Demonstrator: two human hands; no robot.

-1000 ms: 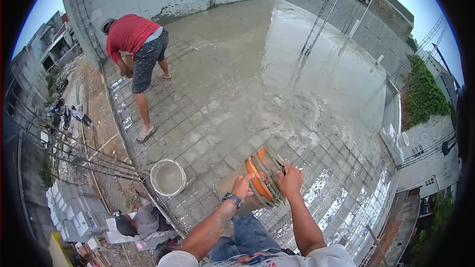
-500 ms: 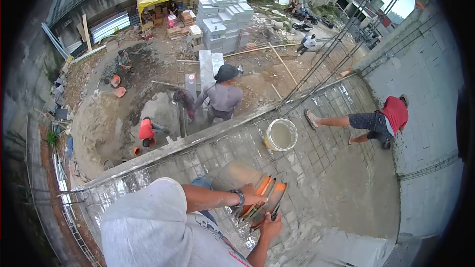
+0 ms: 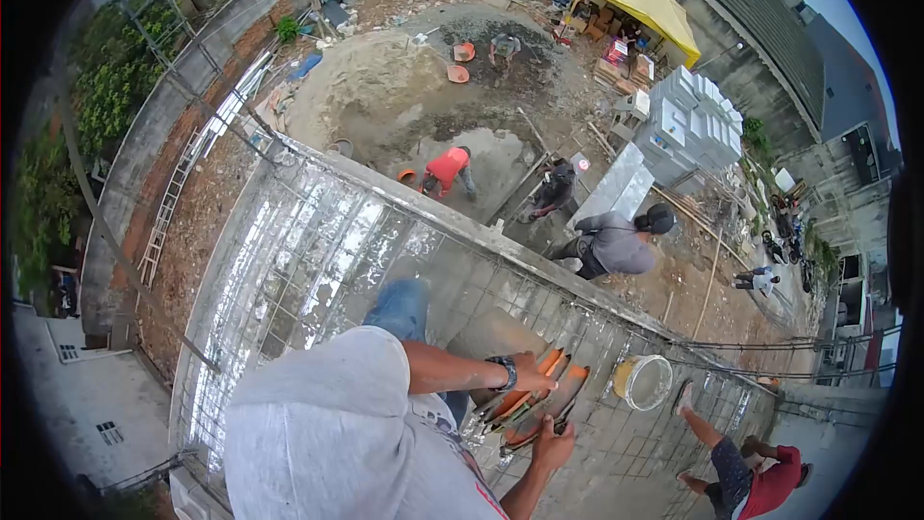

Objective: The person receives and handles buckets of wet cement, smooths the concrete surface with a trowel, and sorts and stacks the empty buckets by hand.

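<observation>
Several orange mortar pans (image 3: 570,390), grey with cement, are held together on edge in front of me. My left hand (image 3: 527,374), a dark watch at its wrist, is closed over their upper side, with the index finger pointing along them. On the near side, my right hand (image 3: 551,443) grips the edge of the closest pan, its thumb upward. Below the pans lies a mesh of steel bars (image 3: 616,443) in wet concrete. A white and yellow bucket (image 3: 643,382) of grey mix stands just beyond them.
A co-worker in red (image 3: 770,477) bends over the slab at the right. Along the slab runs a raised edge (image 3: 452,223), with a drop to the ground beyond. Down there are a co-worker in grey (image 3: 616,243), another in orange (image 3: 448,169), a sand heap (image 3: 371,82) and stacked pale blocks (image 3: 688,125).
My view has swung left, so the yard and the bucket sit further right. Both hands keep hold of the pans. The co-worker in red has raised an arm toward the head.
</observation>
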